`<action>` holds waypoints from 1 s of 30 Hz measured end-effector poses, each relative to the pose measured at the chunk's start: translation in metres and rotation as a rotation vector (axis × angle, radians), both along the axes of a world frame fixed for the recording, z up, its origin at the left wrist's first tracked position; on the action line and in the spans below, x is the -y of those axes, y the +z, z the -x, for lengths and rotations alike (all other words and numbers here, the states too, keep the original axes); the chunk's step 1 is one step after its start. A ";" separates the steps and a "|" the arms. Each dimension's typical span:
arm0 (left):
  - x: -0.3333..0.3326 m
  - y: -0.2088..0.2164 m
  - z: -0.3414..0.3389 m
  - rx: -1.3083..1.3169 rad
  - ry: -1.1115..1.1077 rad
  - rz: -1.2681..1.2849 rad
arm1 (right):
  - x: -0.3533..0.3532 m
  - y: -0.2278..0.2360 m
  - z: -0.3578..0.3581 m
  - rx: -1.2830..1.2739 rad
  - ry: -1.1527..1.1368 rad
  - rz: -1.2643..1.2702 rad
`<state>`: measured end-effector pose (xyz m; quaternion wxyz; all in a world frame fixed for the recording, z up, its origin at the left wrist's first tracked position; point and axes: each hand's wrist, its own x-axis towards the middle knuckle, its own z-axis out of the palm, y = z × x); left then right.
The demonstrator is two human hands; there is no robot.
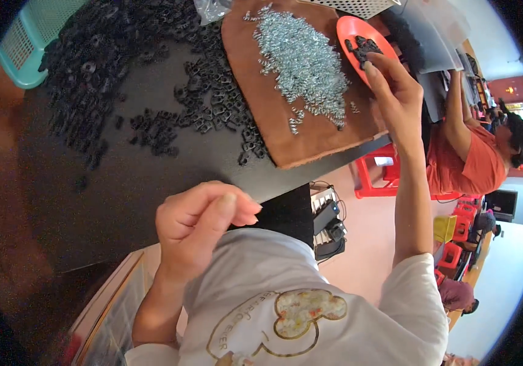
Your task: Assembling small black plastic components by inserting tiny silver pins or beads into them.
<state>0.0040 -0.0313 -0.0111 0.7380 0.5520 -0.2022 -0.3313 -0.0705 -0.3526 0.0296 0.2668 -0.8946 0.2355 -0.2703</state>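
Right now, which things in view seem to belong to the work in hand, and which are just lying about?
Seemingly in use:
Oval red plate, at the right hand
Small black pieces on it
Silvery metal coil springs
Flat brown sheet under them
Loose black plastic parts

Seemingly lying about:
Green perforated basket
Red plastic stool
Yellow box-shaped container

White short-sleeved tee [359,311], kinda cute: gold-edged, rounded bear-ish patch [310,312] in speckly cream, curved lettering [229,326] left of the patch, gold loop [318,335] touching it.
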 end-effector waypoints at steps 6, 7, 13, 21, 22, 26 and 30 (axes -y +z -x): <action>0.014 0.028 0.027 1.062 -0.337 0.127 | -0.105 0.031 -0.011 -0.145 0.569 -0.639; 0.018 0.036 0.035 1.198 -0.387 0.099 | -0.115 0.023 -0.014 -0.131 0.691 -0.540; 0.018 0.068 0.075 1.507 -0.299 0.288 | -0.189 0.004 -0.041 -0.062 1.276 -0.628; 0.029 0.074 0.078 1.828 -0.387 0.396 | -0.222 -0.007 -0.056 -0.214 1.324 -0.879; 0.027 0.076 0.075 1.800 -0.448 0.394 | -0.225 -0.008 -0.056 -0.227 1.381 -0.853; 0.025 0.085 0.059 1.691 -0.682 0.408 | -0.232 -0.008 -0.046 -0.067 1.606 -0.940; 0.025 0.099 0.038 1.591 -0.902 0.428 | -0.203 -0.002 -0.047 -0.251 1.730 -0.989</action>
